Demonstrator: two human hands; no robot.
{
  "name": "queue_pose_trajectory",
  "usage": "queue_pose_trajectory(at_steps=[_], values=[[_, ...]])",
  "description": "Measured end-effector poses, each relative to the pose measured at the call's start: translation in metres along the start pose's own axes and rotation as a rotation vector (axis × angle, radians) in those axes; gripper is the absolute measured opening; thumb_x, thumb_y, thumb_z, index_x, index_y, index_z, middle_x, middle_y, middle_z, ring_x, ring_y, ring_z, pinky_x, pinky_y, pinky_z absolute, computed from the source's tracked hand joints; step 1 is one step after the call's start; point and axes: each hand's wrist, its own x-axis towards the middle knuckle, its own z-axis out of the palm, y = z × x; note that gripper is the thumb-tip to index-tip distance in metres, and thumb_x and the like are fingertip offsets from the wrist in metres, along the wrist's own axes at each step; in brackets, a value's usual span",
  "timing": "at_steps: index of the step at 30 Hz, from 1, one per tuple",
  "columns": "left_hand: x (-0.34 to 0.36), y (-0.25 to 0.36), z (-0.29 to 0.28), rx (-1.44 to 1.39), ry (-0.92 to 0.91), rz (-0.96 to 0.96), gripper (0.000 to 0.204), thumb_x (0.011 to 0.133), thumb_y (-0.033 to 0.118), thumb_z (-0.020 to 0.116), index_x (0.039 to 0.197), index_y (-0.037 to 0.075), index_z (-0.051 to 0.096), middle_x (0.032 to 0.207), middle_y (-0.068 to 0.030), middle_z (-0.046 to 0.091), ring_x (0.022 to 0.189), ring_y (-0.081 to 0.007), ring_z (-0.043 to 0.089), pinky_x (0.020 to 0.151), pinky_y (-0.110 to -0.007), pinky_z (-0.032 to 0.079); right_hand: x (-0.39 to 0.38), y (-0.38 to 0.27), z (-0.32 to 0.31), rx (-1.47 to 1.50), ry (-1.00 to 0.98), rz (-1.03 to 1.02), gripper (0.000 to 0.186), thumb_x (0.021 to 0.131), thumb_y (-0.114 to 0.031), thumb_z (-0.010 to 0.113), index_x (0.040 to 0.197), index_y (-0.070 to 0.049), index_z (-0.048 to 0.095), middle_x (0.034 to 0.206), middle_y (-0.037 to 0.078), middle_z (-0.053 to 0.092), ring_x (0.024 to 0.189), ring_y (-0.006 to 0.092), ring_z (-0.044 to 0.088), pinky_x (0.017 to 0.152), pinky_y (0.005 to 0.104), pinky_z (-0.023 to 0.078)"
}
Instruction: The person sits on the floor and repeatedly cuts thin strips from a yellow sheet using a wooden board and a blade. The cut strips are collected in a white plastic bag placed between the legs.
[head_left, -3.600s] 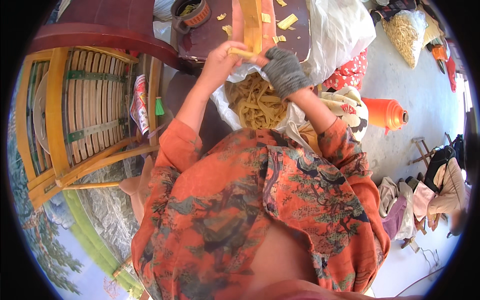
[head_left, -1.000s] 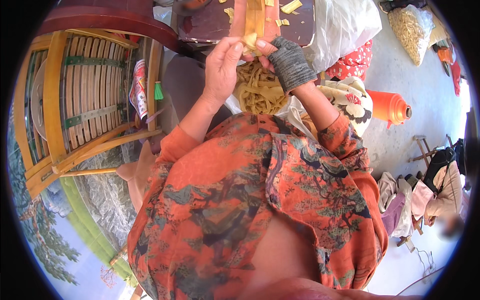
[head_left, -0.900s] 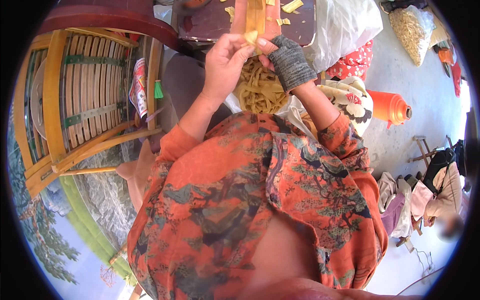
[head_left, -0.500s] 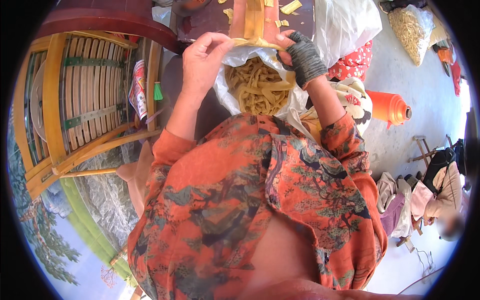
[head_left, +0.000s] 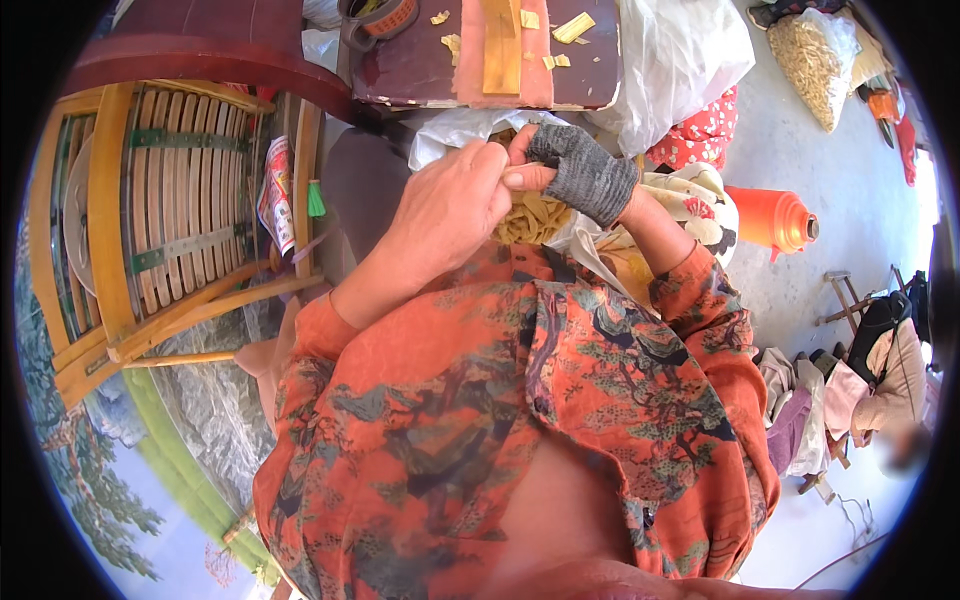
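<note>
My bare left hand (head_left: 450, 200) and my right hand (head_left: 585, 170), in a grey fingerless glove, meet in front of my chest. The fingers of both are closed and pressed together. A narrow yellow strip is pinched between them, almost wholly hidden by the fingers. Under the hands, a heap of flat yellowish strips (head_left: 535, 220) lies in a white plastic bag (head_left: 440, 135), partly covered by my hands. Just beyond stands a dark red bench top (head_left: 590, 80) with a pink cloth (head_left: 468, 75) and a smooth wooden slat (head_left: 502, 50) on it. Yellow scraps (head_left: 573, 27) are scattered there.
A mug with an orange band (head_left: 385, 20) sits at the bench's far left. A slatted wooden chair (head_left: 180, 190) stands at the left. To the right are a white plastic sheet (head_left: 680, 70), an orange flask (head_left: 770, 217) and a clear bag of pale bits (head_left: 808, 70).
The strip was stretched between my spread hands over the bench edge. Both hands have come toward my body and together, and the strip is now mostly hidden.
</note>
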Motion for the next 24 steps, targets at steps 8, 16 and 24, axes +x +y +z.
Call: queue_pose_trajectory(at_steps=[8, 16, 24], values=[[0.003, -0.026, 0.004, 0.284, 0.113, 0.224, 0.017, 0.069, 0.003, 0.056, 0.085, 0.007, 0.055, 0.084, -0.0031, 0.054, 0.085, -0.0226, 0.053, 0.090, -0.041, 0.034, -0.001, -0.017, 0.011, -0.146, 0.043, -0.005, 0.031, 0.084, -0.034, 0.056, 0.088, -0.004, 0.057, 0.079, 0.012, 0.058, 0.080, 0.0292, 0.055, 0.073, 0.0366, 0.042], [-0.013, -0.047, 0.010, 0.180, 0.107, 0.262, 0.019, 0.065, 0.002, 0.056, 0.082, 0.010, 0.055, 0.077, -0.0033, 0.051, 0.078, -0.0229, 0.050, 0.089, -0.041, 0.032, -0.009, -0.014, 0.020, -0.206, 0.005, 0.047, 0.029, 0.084, -0.035, 0.057, 0.088, -0.006, 0.059, 0.079, 0.014, 0.058, 0.083, 0.0303, 0.056, 0.071, 0.0374, 0.043], [0.001, -0.066, 0.032, 0.333, 0.189, 0.380, 0.021, 0.077, 0.027, 0.061, 0.077, 0.010, 0.049, 0.073, -0.0032, 0.045, 0.074, -0.0227, 0.046, 0.080, -0.038, 0.035, -0.001, -0.008, 0.019, -0.305, 0.088, -0.177, 0.026, 0.083, -0.031, 0.060, 0.087, -0.005, 0.060, 0.076, 0.014, 0.058, 0.074, 0.0288, 0.057, 0.069, 0.0373, 0.043]])
